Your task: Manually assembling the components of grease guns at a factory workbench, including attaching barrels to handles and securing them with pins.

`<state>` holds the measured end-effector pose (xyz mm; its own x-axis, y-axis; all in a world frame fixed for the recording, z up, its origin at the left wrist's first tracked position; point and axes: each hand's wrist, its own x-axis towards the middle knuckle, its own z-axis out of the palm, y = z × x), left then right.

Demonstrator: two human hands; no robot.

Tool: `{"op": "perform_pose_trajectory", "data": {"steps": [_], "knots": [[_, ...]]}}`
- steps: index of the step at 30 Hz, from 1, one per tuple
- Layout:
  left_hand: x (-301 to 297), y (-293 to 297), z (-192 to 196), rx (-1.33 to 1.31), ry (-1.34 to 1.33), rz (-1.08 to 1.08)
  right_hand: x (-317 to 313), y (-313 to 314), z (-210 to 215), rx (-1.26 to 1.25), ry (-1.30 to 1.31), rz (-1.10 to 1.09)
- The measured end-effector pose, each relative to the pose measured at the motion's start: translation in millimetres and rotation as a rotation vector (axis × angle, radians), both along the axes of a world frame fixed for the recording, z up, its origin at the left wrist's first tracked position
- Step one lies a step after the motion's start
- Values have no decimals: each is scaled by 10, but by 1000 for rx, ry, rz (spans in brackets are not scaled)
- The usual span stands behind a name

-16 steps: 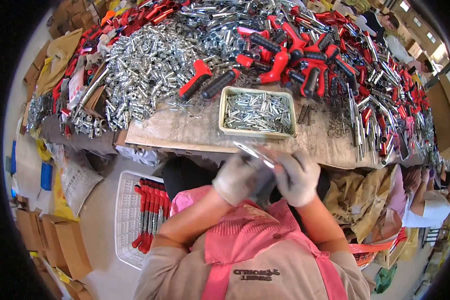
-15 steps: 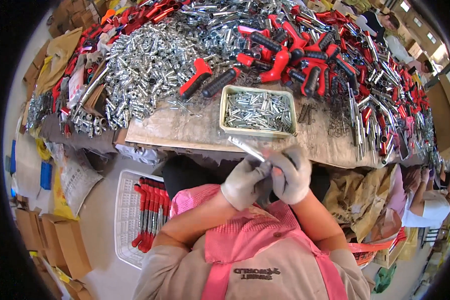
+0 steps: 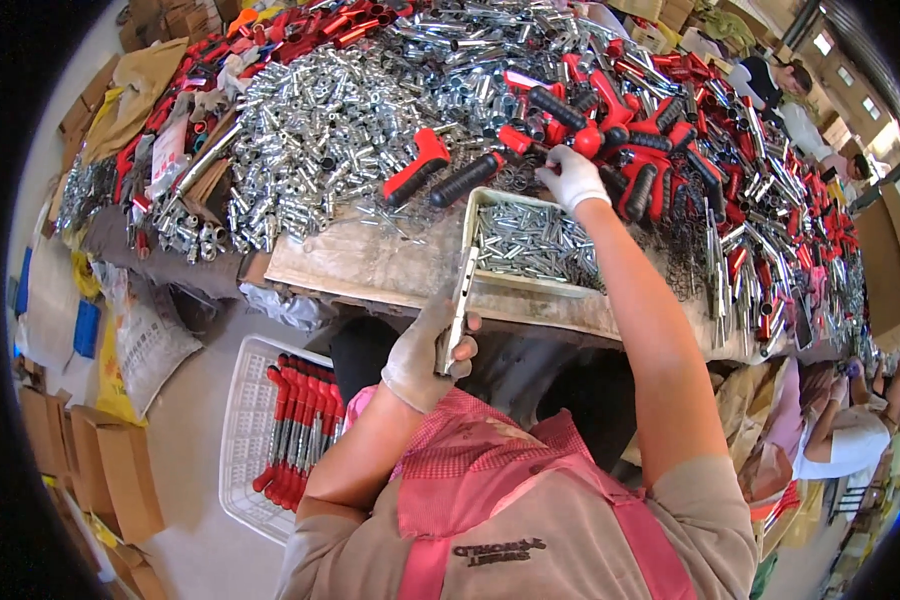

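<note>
My left hand (image 3: 418, 358), in a pale work glove with bare fingertips showing, is wrapped round a slim silvery metal tube (image 3: 465, 285) with small holes along it. The tube points up and away, in front of the near left corner of a cream plastic bin (image 3: 540, 284) full of short metal pins (image 3: 535, 240). My right hand (image 3: 578, 182), also gloved, reaches over the bin's far side. Its fingers are drawn together beside thin dark wire springs (image 3: 515, 178) and red-and-black grips (image 3: 453, 180); what is between the fingertips cannot be made out.
Heaped silvery fittings (image 3: 310, 140) cover the table's left. More red-and-black grips (image 3: 650, 150) and metal tubes lie at right. On the floor at left stands a white basket (image 3: 235, 430) holding red-handled tools (image 3: 300, 430). Other people (image 3: 850, 425) sit at far right.
My hands have parted. The right hand moved forward past the bin to the springs and grips. The left kept the tube, which now stands more upright.
</note>
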<state>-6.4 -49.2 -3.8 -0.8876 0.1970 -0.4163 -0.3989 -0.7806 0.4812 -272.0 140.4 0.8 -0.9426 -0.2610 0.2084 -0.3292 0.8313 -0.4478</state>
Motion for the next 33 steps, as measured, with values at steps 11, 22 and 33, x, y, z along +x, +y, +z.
{"op": "perform_pose_trajectory", "data": {"steps": [11,22,33], "knots": [[-231,-164,-230,-115,188,-65,144,286,318,-461,26,29],[-194,-188,-294,-76,174,-7,154,437,354,15,142,187],[-208,-223,-307,-47,173,-53,-134,689,588,159,150,98]]}}
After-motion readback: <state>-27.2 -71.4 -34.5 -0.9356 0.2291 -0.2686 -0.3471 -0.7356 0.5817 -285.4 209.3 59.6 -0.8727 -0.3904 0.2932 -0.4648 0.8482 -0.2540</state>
